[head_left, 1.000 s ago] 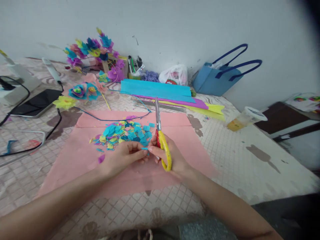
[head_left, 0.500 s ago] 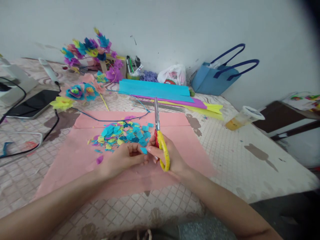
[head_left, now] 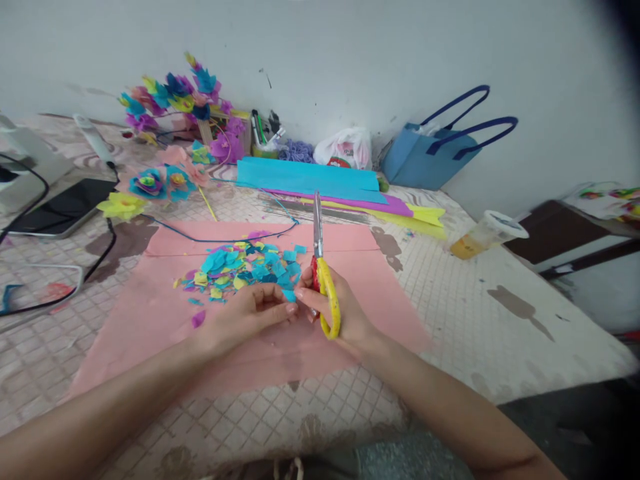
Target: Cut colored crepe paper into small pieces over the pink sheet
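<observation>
My left hand [head_left: 260, 310] pinches a small piece of blue paper [head_left: 289, 294] between thumb and fingers. Close beside it, my right hand [head_left: 337, 303] is closed around scissors [head_left: 319, 233] with one yellow and one red handle, blades together and pointing away from me. The right fingertips are near the blue piece; whether they touch it I cannot tell. Beyond the left hand, a pile of cut paper bits [head_left: 245, 267] in blue, yellow and purple lies on a pink paper sheet [head_left: 350, 347]. One purple scrap [head_left: 199, 319] lies apart from the pile.
Folded blue paper [head_left: 310, 177] lies behind, over purple and yellow sheets. Paper flowers [head_left: 150, 183] and a phone [head_left: 65, 208] are at left. A blue bag [head_left: 425, 160] stands by the wall, and a tilted plastic cup [head_left: 487, 237] is at right.
The scissors' tips have swung slightly to the right. The left thumb has shifted over the blue piece, so less of it shows. Both hands stay close together.
</observation>
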The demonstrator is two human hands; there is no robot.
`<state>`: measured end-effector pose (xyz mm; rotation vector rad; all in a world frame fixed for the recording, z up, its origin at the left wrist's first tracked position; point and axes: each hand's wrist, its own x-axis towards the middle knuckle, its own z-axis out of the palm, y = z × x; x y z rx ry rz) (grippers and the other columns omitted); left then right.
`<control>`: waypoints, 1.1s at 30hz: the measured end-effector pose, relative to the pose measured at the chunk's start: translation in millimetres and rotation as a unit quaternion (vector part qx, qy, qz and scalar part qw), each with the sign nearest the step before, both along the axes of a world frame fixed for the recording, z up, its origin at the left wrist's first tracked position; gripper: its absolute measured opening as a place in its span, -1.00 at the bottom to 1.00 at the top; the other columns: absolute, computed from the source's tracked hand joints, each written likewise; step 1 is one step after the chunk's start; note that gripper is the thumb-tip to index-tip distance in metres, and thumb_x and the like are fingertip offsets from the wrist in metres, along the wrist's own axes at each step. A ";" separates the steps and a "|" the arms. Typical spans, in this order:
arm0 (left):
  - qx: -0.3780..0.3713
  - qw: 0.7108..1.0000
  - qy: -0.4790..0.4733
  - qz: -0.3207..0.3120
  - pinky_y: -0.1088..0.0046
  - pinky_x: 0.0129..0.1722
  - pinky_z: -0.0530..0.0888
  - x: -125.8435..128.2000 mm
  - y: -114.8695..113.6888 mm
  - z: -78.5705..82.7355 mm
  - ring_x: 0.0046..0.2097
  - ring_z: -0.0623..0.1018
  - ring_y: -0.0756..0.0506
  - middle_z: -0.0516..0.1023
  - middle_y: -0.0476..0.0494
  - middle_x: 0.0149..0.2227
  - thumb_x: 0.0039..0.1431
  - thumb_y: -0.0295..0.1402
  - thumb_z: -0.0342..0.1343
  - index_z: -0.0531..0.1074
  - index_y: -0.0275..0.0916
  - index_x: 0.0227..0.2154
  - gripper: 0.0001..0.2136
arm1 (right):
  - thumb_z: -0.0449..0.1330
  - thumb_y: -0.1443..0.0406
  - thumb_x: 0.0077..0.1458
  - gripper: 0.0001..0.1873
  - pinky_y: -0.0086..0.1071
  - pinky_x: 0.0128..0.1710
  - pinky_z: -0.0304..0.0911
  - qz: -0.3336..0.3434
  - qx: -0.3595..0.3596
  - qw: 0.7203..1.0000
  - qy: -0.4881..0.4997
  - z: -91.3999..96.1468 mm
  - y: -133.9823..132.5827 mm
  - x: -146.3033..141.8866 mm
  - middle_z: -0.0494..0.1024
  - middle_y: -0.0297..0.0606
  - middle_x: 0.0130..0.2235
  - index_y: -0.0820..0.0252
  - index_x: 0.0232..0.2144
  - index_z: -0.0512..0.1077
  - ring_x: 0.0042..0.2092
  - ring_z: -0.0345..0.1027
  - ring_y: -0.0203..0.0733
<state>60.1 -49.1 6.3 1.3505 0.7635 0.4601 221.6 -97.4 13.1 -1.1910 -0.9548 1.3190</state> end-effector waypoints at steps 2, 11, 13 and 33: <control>0.006 1.000 0.010 0.002 0.43 -0.28 0.44 -0.3 0.1 1.9 -0.35 0.54 -0.06 0.57 -0.05 -0.45 0.06 -0.20 0.20 0.44 -0.24 -0.49 -0.79 | 0.27 0.31 -0.15 -0.69 -0.51 -0.64 0.15 0.004 0.000 1.000 -0.007 -0.2 -0.1 0.0 0.35 -0.48 -0.48 0.15 -0.36 0.22 -0.56 0.20 -0.41; -0.003 1.000 0.011 0.008 0.45 -0.34 0.43 -1.5 -1.3 5.2 -0.41 0.52 -0.04 0.57 -0.04 -0.48 0.06 -0.21 0.18 0.40 -0.24 -0.51 -0.79 | 0.26 0.05 0.00 -0.65 -0.51 -0.68 0.18 0.008 0.001 1.000 -0.005 -5.0 1.1 -0.3 0.22 -0.58 -0.63 0.14 -0.39 0.25 -0.67 0.08 -0.45; -0.011 1.000 0.007 0.006 0.45 -0.34 0.43 -1.4 -1.6 6.5 -0.41 0.52 -0.03 0.57 -0.03 -0.48 0.06 -0.22 0.19 0.41 -0.25 -0.51 -0.79 | 0.28 0.06 -0.03 -0.64 -0.52 -0.68 0.17 0.016 0.001 1.000 -0.001 -3.1 1.1 -0.1 0.22 -0.57 -0.63 0.15 -0.40 0.25 -0.66 0.08 -0.45; 0.052 0.998 0.015 0.042 0.47 -0.34 0.41 -2.0 0.3 12.1 -0.41 0.48 -0.03 0.49 -0.01 -0.51 0.13 -0.20 0.13 0.37 -0.25 -0.52 -0.76 | 0.28 0.27 -0.11 -0.70 -0.53 -0.66 0.19 0.030 -0.006 0.999 -0.034 -0.1 -2.4 -0.5 0.30 -0.46 -0.44 0.13 -0.35 0.23 -0.54 0.18 -0.42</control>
